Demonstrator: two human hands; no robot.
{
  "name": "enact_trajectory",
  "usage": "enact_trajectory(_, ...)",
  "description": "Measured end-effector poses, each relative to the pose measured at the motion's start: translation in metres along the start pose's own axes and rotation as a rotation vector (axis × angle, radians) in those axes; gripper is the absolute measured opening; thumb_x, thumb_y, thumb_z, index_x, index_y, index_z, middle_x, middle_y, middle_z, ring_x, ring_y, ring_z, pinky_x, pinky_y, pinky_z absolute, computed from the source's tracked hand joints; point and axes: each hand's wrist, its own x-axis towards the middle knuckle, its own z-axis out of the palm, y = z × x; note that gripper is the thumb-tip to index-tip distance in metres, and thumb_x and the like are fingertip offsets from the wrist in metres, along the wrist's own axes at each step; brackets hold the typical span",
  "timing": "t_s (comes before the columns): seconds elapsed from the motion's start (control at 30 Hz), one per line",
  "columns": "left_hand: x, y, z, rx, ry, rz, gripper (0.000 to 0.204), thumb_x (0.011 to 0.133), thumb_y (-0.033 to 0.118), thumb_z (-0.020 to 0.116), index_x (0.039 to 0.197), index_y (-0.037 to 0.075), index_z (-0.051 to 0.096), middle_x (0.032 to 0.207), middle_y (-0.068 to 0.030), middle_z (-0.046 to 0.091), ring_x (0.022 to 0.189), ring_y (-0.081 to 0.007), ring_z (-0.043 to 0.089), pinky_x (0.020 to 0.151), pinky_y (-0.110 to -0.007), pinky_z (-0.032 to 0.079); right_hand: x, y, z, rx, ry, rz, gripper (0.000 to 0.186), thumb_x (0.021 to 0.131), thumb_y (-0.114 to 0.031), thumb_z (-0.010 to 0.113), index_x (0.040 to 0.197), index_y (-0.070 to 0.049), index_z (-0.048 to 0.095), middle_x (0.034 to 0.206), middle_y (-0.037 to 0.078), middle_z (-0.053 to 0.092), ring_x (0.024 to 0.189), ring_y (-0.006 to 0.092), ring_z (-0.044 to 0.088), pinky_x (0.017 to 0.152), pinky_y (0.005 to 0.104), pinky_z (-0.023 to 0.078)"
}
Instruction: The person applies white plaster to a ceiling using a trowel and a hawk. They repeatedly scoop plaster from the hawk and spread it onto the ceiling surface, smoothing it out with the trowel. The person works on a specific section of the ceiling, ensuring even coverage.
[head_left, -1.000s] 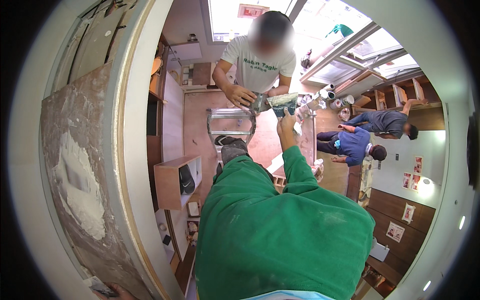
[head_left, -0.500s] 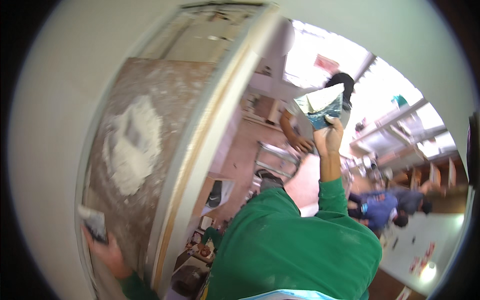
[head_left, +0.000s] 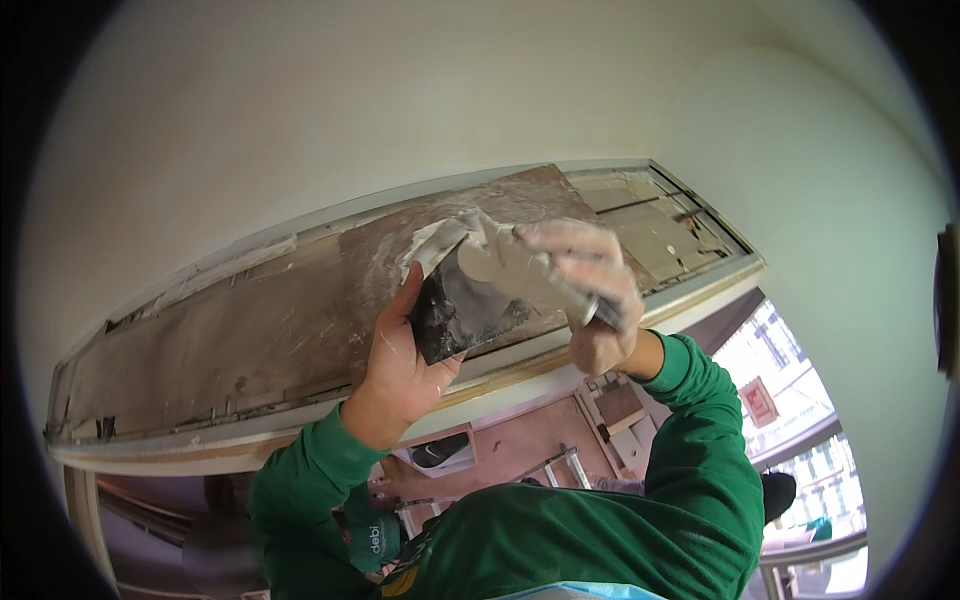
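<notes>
My left hand grips a dark, square filling blade smeared with grey-white paste. My right hand, blurred and dusted white, closes round the handle of a putty knife. Its broad pale blade reaches over the dark one and seems to touch it. Just beyond both tools a heap of white filler lies on a brown board, partly hidden by them. Paste smears cover the board around the heap.
The board rests on a long ledge with a pale raised front edge, walls rising behind it. Below are a person in a green cap, a stepladder and a box with a dark shoe. Bright windows stand right.
My view has swung round to face the ledge. My hands, far apart before, have come together over the board, the right one lowered from out in the room.
</notes>
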Motion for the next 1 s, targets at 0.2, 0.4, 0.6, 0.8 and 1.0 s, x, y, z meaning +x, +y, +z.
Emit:
enact_trajectory(0.2,-0.019,0.007,-0.017,0.03,-0.066,0.082,0.044,0.098,0.039,0.045,0.124,0.003,0.053,0.118,-0.0125,0.061,0.107,-0.0258,0.06,0.097,-0.041,0.047,-0.001,0.011,0.026,-0.025,-0.424,0.049,0.049,0.091,-0.034,0.048,0.128,-0.003,0.056,0.13,0.019,0.05,0.121,0.0366,0.048,0.105,0.0522,0.036)
enact_trajectory(0.4,-0.028,0.017,-0.024,0.22,0.064,0.263,0.046,0.097,0.042,0.049,0.123,0.005,0.055,0.118,-0.008,0.062,0.107,-0.0216,0.061,0.097,-0.036,0.046,-0.002,0.042,0.025,-0.178,-0.595,0.138,0.056,0.073,-0.004,0.058,0.129,-0.007,0.055,0.131,0.016,0.05,0.121,0.0361,0.047,0.106,0.0519,0.036)
enact_trajectory(0.6,-0.039,0.041,-0.036,0.302,0.166,0.339,0.051,0.093,0.048,0.055,0.12,0.005,0.057,0.118,-0.0055,0.063,0.108,-0.0209,0.06,0.098,-0.036,0.044,-0.034,0.086,-0.001,-0.575,-0.659,0.286,0.053,0.076,-0.002,0.052,0.128,-0.006,0.053,0.13,0.016,0.048,0.121,0.0372,0.042,0.105,0.0473,0.035)
enact_trajectory(0.8,-0.014,0.041,-0.053,0.208,0.452,0.473,0.052,0.096,0.048,0.048,0.124,0.004,0.053,0.124,-0.0063,0.059,0.116,-0.02,0.055,0.105,-0.035,0.038,-0.035,0.066,0.031,0.016,0.211,0.864,0.033,0.099,-0.02,0.044,0.121,0.004,0.051,0.106,0.012,0.057,0.097,0.0192,0.05,0.087,0.0295,0.04)
enact_trajectory(1.0,0.013,0.025,-0.047,0.176,0.389,0.53,0.052,0.096,0.049,0.046,0.124,0.006,0.052,0.124,-0.0045,0.058,0.114,-0.019,0.055,0.104,-0.033,0.04,-0.021,0.041,0.07,0.055,0.528,0.737,0.039,0.102,-0.027,0.042,0.123,0.006,0.044,0.102,0.008,0.053,0.091,0.0122,0.047,0.083,0.0259,0.039)
